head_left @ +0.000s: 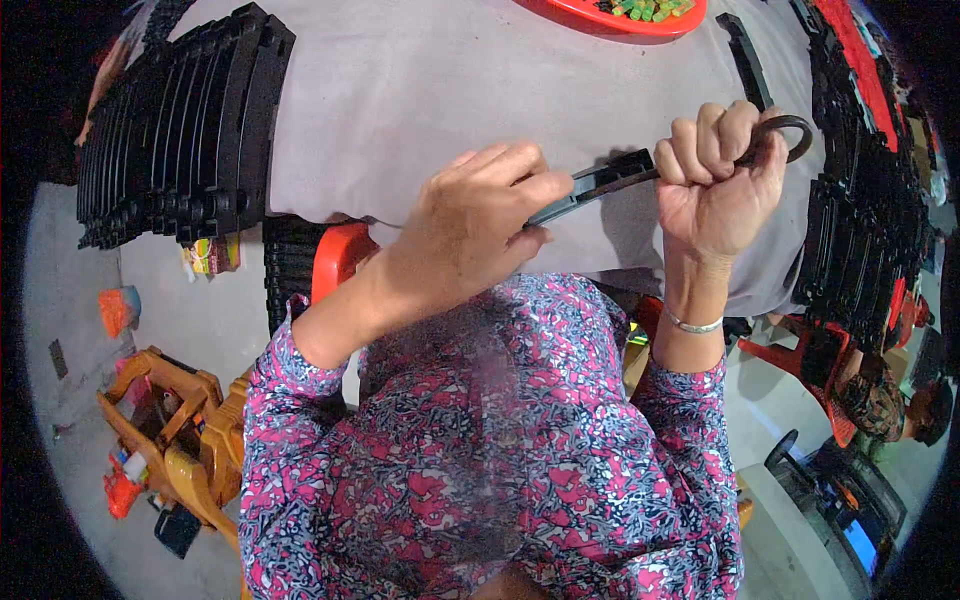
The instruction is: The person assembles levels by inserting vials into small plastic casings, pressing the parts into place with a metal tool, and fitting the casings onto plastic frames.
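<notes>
My left hand (475, 205) is closed around one end of a short black plastic channel piece (625, 168), which points to the right over the grey cloth. My right hand (722, 175) makes a fist around a dark metal tool with a looped handle (798, 138). The loop sticks out on the fist's right side. From its left side a thin dark shaft reaches along the black piece. The shaft's tip is hidden near my left fingers. Just beyond my right hand, a long black plastic strip (745, 60) lies on the cloth.
A grey cloth (400, 90) covers the table. Stacked black strips (190, 130) stand at the left, and more black strips (860, 230) pile up at the right. A red tray (600, 22) with small green and yellow pieces sits at the far edge. Another person (885, 400) is at the right.
</notes>
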Tool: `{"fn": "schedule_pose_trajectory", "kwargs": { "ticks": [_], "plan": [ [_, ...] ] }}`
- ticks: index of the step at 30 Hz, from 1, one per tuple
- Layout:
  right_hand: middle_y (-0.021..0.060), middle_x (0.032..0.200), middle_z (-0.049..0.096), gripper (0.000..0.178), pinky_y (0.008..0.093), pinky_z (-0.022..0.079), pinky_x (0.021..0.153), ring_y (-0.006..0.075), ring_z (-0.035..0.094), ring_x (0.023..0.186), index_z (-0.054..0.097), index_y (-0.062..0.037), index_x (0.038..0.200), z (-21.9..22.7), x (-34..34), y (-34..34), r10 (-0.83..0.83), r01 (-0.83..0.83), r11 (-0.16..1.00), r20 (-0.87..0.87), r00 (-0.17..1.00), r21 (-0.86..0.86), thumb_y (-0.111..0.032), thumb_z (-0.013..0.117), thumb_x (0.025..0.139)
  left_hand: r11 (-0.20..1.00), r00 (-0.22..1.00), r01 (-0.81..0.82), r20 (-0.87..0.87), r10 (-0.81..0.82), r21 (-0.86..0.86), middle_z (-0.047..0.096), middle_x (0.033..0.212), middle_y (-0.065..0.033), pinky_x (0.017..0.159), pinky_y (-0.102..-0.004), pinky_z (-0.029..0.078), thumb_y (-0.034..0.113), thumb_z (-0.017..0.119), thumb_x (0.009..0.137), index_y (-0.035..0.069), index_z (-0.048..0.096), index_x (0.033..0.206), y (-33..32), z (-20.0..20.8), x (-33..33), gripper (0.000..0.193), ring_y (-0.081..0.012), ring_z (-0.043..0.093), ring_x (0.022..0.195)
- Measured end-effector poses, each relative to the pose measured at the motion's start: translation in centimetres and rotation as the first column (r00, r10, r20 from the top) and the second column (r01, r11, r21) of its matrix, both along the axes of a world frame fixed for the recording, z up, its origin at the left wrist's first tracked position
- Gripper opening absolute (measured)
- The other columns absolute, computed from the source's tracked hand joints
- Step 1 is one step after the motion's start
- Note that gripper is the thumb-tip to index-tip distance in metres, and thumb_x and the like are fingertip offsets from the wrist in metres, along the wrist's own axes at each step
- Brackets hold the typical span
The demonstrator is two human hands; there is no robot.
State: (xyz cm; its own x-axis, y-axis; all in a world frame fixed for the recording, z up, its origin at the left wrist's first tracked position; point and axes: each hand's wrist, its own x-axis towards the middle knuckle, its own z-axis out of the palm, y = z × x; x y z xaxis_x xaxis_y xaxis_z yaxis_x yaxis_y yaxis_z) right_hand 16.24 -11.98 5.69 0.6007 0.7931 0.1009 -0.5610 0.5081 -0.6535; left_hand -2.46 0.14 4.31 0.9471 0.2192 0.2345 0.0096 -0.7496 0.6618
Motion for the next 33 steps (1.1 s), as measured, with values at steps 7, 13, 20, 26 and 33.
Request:
{"fn": "schedule_pose_trajectory", "kwargs": {
  "ticks": [7, 13, 20, 26, 33],
  "plan": [
    [-0.0048, 0.058, 0.027, 0.047, 0.0258, 0.016, 0.045, 0.0077, 0.019, 0.049, 0.04, -0.0121, 0.072, -0.6, -0.7, 0.2, 0.032, -0.032, 0.999, -0.02, 0.999, -0.009, -0.049, 0.037, 0.101, 0.997, 0.997, 0.08, 0.002, -0.08, -0.001, 0.062, 0.103, -0.0087, 0.083, -0.0427, 0.049, 0.013, 0.077, 0.072, 0.009, 0.067, 0.102, 0.1, -1.1, -0.5, 0.032, -0.0308, 0.062, 0.096],
    [-0.0044, 0.057, 0.026, 0.049, 0.0261, 0.016, 0.044, 0.0082, 0.019, 0.049, 0.039, -0.012, 0.071, -0.9, -0.9, 0.1, 0.042, -0.042, 0.999, -0.019, 0.999, -0.001, -0.051, 0.036, 0.101, 0.998, 0.998, 0.065, -0.018, -0.065, 0.015, 0.062, 0.106, -0.0083, 0.083, -0.0425, 0.048, 0.014, 0.076, 0.073, 0.011, 0.067, 0.1, -0.2, -1.5, -0.5, 0.028, -0.0297, 0.062, 0.097],
    [-0.0036, 0.055, 0.026, 0.056, 0.0274, 0.017, 0.044, 0.0092, 0.019, 0.048, 0.036, -0.011, 0.066, -1.4, -1.8, 0.2, 0.034, -0.033, 0.999, 0.01, 0.999, -0.026, -0.054, 0.033, 0.101, 0.996, 0.997, 0.074, -0.008, -0.074, 0.056, 0.063, 0.104, -0.0095, 0.081, -0.0433, 0.049, 0.011, 0.075, 0.073, 0.011, 0.066, 0.103, -0.2, -2.1, -0.4, 0.031, -0.0311, 0.061, 0.096],
    [-0.0026, 0.053, 0.025, 0.06, 0.0286, 0.016, 0.044, 0.0102, 0.018, 0.048, 0.032, -0.0114, 0.06, -1.6, -2.3, 0.3, 0.015, -0.013, 0.998, 0.035, 0.999, -0.055, -0.056, 0.031, 0.1, 0.993, 0.996, 0.092, 0.009, -0.093, 0.067, 0.062, 0.104, -0.0105, 0.078, -0.0433, 0.051, 0.007, 0.074, 0.072, 0.01, 0.065, 0.105, -0.3, -2.4, -0.4, 0.034, -0.0319, 0.061, 0.095],
    [-0.003, 0.052, 0.023, 0.059, 0.0292, 0.015, 0.045, 0.0103, 0.017, 0.048, 0.032, -0.0118, 0.058, -1.8, -1.7, 0.1, 0.05, -0.052, 0.998, -0.076, 0.996, -0.024, -0.054, 0.034, 0.099, 0.991, 0.995, 0.098, -0.018, -0.096, 0.095, 0.061, 0.103, -0.0107, 0.077, -0.042, 0.051, 0.007, 0.074, 0.07, 0.01, 0.067, 0.108, -0.3, -2.0, -0.5, 0.039, -0.0317, 0.06, 0.092]
  ]
}}
